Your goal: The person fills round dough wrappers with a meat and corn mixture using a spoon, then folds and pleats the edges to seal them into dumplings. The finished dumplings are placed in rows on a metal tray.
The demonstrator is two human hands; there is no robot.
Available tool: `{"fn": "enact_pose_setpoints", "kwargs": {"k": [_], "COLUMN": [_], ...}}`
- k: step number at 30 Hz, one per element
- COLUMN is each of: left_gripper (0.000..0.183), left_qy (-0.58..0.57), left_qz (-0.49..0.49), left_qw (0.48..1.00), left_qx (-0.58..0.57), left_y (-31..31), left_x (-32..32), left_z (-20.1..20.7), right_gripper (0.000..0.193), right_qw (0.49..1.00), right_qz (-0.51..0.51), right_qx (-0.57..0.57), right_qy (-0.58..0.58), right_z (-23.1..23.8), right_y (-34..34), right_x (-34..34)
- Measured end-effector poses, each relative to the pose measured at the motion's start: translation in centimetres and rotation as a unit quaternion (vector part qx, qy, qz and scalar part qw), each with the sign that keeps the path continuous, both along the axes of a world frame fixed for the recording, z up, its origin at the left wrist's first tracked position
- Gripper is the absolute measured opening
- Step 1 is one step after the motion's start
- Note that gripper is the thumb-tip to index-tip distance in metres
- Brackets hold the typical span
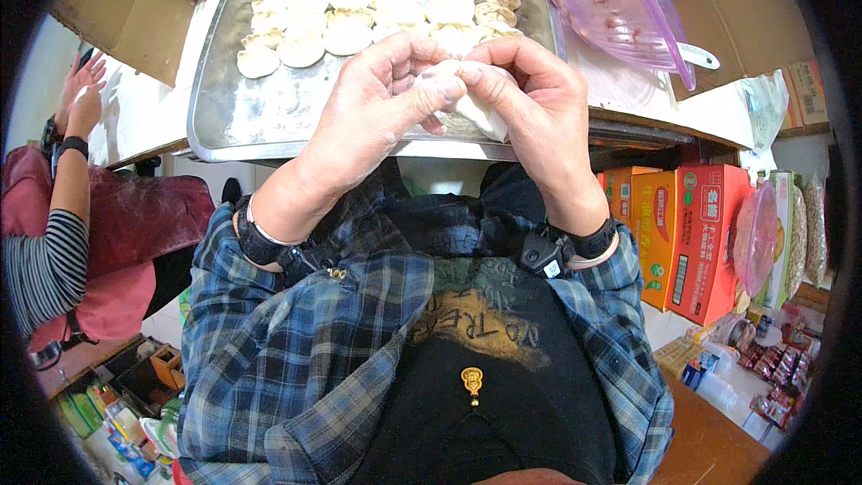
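Note:
My left hand (pixel 364 117) and my right hand (pixel 549 108) meet over the near edge of a metal tray (pixel 235 117). Between them is a pale dumpling (pixel 482 114), its dough pinched by both thumbs and fingertips. Part of it, and any filling, is hidden behind my fingers. White flour dusts my fingers. Beyond my hands, rows of folded dumplings (pixel 348 33) cover the far part of the tray. A purple translucent basket (pixel 611 4) with reddish-brown smears stands tilted to the tray's right, a white handle (pixel 699 56) sticking out over its rim.
Cardboard boxes (pixel 117 13) flank the table at the far left and far right. At the left, another person's hand (pixel 83 94) and striped sleeve (pixel 47 256) show. Red (pixel 714 242) and orange cartons (pixel 654 238) stand below the table's right end, with packaged goods (pixel 777 364) nearby.

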State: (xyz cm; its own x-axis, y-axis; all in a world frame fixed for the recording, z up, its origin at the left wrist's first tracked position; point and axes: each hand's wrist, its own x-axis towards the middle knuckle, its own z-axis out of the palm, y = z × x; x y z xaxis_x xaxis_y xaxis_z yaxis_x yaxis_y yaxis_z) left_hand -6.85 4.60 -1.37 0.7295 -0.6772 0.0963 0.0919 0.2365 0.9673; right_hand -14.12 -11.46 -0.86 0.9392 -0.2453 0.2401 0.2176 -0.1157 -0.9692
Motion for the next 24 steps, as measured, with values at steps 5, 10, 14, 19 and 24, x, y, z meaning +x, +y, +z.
{"fn": "enact_pose_setpoints", "kwargs": {"k": [5,10,14,19,24], "left_gripper": [0.012,0.012,0.009,0.015,0.020], "left_qy": [-0.018,0.035,0.046,0.026,0.085], "left_qz": [-0.025,0.025,0.038,-0.012,0.006], "left_qw": [0.999,0.999,0.998,1.000,0.994], "left_qx": [0.030,-0.019,0.004,-0.007,-0.062], "left_y": [0.4,0.3,-0.1,0.3,0.2], "left_x": [0.5,0.5,0.1,0.8,1.0], "left_z": [-0.2,-0.1,0.1,-0.3,-0.7], "right_gripper": [0.016,0.018,0.018,0.024,0.032], "right_qw": [1.000,0.999,0.999,0.998,0.998], "right_qz": [0.014,0.022,0.029,0.003,0.010], "right_qx": [-0.008,0.033,-0.015,-0.056,0.050], "right_qy": [-0.026,0.034,0.041,-0.021,0.028], "right_z": [-0.1,0.0,0.2,0.0,-0.1], "right_y": [0.0,0.1,-0.3,-0.3,-0.3], "right_x": [0.3,0.0,-0.2,0.1,-0.1]}}
